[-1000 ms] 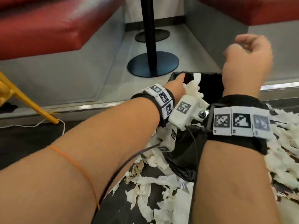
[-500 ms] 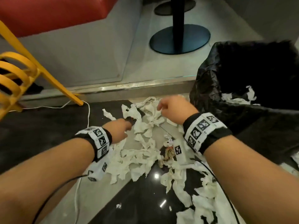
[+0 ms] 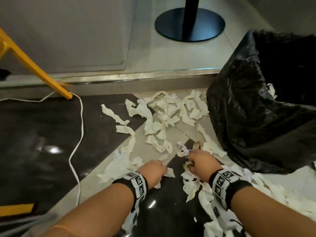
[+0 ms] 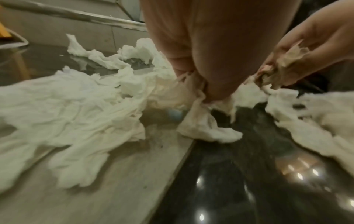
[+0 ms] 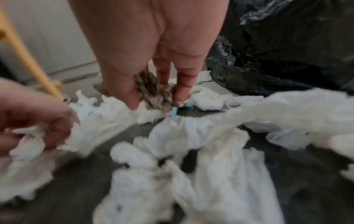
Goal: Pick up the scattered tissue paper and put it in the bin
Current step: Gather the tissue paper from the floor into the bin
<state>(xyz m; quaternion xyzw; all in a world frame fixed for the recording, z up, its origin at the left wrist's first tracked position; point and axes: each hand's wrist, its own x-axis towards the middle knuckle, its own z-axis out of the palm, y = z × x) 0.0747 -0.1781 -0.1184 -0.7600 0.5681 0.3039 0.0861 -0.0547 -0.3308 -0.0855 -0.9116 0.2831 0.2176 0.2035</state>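
Both hands have dropped back from the far heap toward the person and now work the strips nearest the body, and the bin sits farther right in the head view than half a second ago. Nearest, tissue (image 3: 207, 200) lies in torn white strips across the dark glossy floor (image 3: 164, 218) between the forearms, running on under the wristbands (image 3: 138, 184).

The left hand (image 3: 152, 170) is down at the floor with its fingers curled, pinching a white strip (image 4: 203, 121) that trails onto the dark tile; the left wrist view shows the strip gathered at the fingertips. Just beside it, the right hand (image 3: 200, 164) has its thumb and fingers closed round a brownish, soiled wad (image 5: 155, 94), with white pieces touching it on both sides. A small blue bit (image 5: 175, 111) shows on the floor just under that wad; what it is cannot be told.

Beyond the hands a larger heap (image 3: 164, 120) spreads over the pale tile up to the metal step edge (image 3: 119, 77). To its right stands the bin (image 3: 248, 108), lined with a black bag, with a few white scraps (image 3: 271, 90) inside. At left a white cable (image 3: 80, 127) loops past a yellow leg (image 3: 34, 67). Farthest back, a black post (image 3: 189, 23) stands on its round base.
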